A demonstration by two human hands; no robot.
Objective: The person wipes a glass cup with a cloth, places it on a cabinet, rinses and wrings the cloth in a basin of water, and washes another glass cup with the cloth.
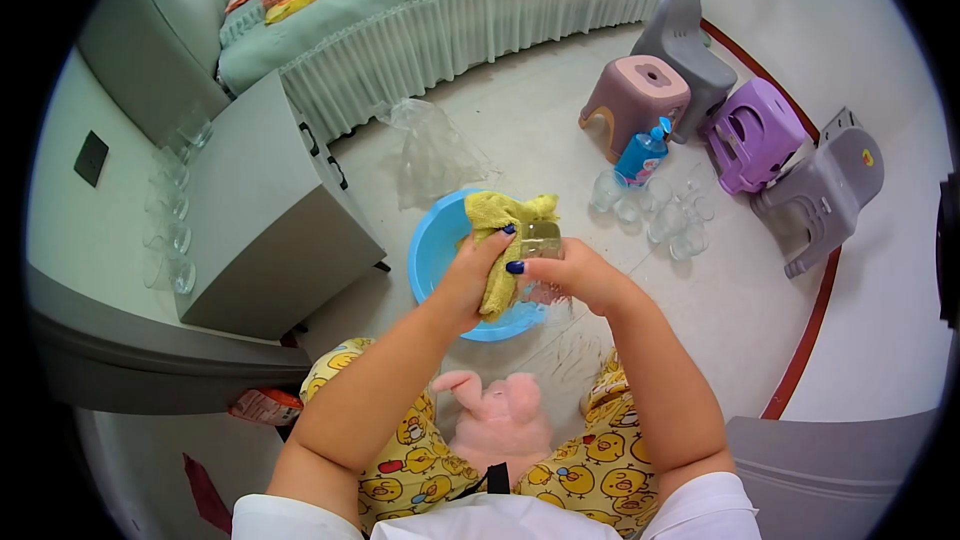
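My left hand (472,278) is closed on a yellow cloth (497,210), its thumb lying over the folds. In my right hand (580,275) is a clear drinking glass (542,240), tilted on its side, with the cloth pressed against its left side. Part of the glass is covered by my fingers and the cloth. Both hands are above the right part of a blue basin (421,245) on the floor. Whatever lies in the basin is mostly hidden by the cloth and my hands.
Several clear glasses (668,215) stand on the floor near a blue pump bottle (641,156). More glasses (170,237) line the grey cabinet (270,200). A plastic bag (425,145) lies behind the basin. Stools (640,90) stand at right; a pink plush toy (500,420) is between my knees.
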